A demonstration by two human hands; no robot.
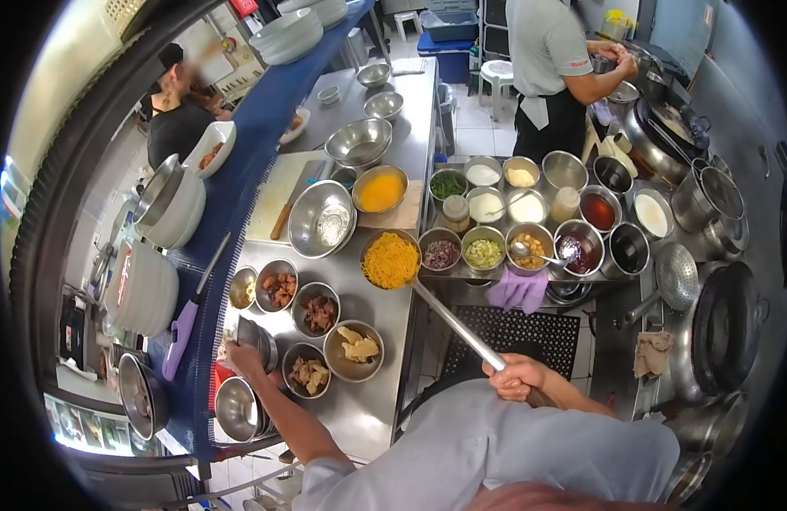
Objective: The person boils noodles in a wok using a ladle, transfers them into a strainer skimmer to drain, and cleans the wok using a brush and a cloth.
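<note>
My right hand (517, 377) is wrapped around the long metal handle of a ladle (462, 328). The ladle's round head holds a heap of yellow noodles (391, 259) and rests over the counter's edge. On the left, my left hand (244, 358) grips the rim of a metal bowl in a stack (259, 339); part of its fingers is hidden. Close by stand bowls of browned meat chunks (279, 289), darker meat pieces (318, 312), mixed pieces (308, 376) and pale yellow pieces (357, 345). More nested bowls (238, 407) sit below that hand.
Tubs of sauces and chopped vegetables (483, 252) fill the station ahead. A knife (283, 220) lies on a cutting board (270, 192). Left is a blue-matted shelf (270, 111) with stacked white bowls. A co-worker (547, 68) stands at upper right; another person (176, 119) is beyond the shelf.
</note>
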